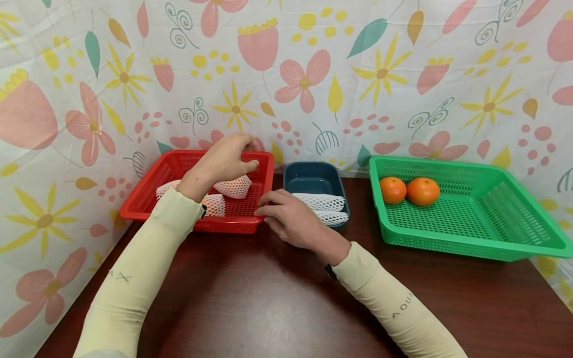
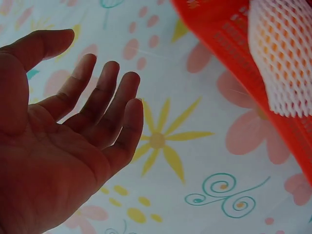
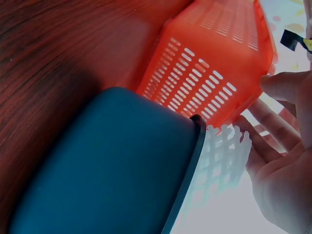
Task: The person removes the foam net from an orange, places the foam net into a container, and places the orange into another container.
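My left hand is held over the red basket, its palm bare in the left wrist view and its fingers loosely bent. Inside the basket lie several orange fruits in white foam nets, one wrapped fruit just below this hand. My right hand is at the basket's right front corner, with relaxed fingers over the rim and the thumb right at the edge. Beside it, white foam nets lie in the dark blue container, their ends partly hidden by this hand.
To the right, a green basket holds two bare orange fruits. The baskets and container stand in a row at the back of the dark wooden table. Behind them hangs a flower-patterned sheet.
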Tool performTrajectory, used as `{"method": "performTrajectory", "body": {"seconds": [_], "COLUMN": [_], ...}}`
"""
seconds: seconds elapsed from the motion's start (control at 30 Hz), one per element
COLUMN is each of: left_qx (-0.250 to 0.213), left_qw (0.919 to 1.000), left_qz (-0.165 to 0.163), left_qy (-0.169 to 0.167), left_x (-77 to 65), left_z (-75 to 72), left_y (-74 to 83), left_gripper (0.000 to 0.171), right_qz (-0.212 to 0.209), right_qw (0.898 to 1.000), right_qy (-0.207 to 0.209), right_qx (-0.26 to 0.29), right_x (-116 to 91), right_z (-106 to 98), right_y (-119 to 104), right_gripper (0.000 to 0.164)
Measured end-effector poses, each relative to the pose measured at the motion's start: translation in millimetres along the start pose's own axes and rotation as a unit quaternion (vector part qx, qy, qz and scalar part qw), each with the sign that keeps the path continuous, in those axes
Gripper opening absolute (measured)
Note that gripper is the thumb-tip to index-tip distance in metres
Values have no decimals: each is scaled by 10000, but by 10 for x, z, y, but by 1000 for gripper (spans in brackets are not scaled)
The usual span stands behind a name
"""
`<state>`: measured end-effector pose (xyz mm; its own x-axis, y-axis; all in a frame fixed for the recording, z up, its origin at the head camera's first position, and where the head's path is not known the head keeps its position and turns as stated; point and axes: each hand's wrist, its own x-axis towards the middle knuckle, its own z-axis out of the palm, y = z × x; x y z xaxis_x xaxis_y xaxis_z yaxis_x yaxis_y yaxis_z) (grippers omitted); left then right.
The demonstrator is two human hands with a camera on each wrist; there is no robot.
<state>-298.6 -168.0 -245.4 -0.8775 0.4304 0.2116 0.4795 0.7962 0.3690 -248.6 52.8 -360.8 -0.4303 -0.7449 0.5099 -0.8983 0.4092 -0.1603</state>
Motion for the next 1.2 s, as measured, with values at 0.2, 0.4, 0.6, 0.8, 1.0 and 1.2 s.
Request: {"method": "performTrajectory", "body": {"seconds": [0.2, 0.4, 0.6, 0.8, 1.0, 1.2], "left_qx": [-136, -250, -72, 193, 351, 363], "left_qw": [9996, 9985, 9976, 9958, 9939, 9906], "left_qz": [27, 41, 57, 168, 126, -124], "left_qy": [-235, -487, -690, -874, -1041, -1315], "left_x": [91, 181, 258, 305, 326, 329], "left_z": [20, 27, 59, 134, 209, 249], "left_y": [-140, -274, -372, -503, -645, -753], "left_gripper": [33, 34, 33, 34, 35, 43], "right_qz": [-97, -36, 12, -5, 77, -34], "right_qw": [9999, 9999, 9999, 9999, 9999, 9999], "right_qy": [98, 78, 44, 63, 45, 121], "right_qx": [-102, -108, -133, -97, -81, -87], "right_x": [1, -4, -16, -7, -8, -8], "right_z": [15, 17, 21, 18, 9, 22], "right_y": [-10, -12, -29, -42, -42, -32], "right_gripper": [26, 26, 26, 24, 24, 25]}}
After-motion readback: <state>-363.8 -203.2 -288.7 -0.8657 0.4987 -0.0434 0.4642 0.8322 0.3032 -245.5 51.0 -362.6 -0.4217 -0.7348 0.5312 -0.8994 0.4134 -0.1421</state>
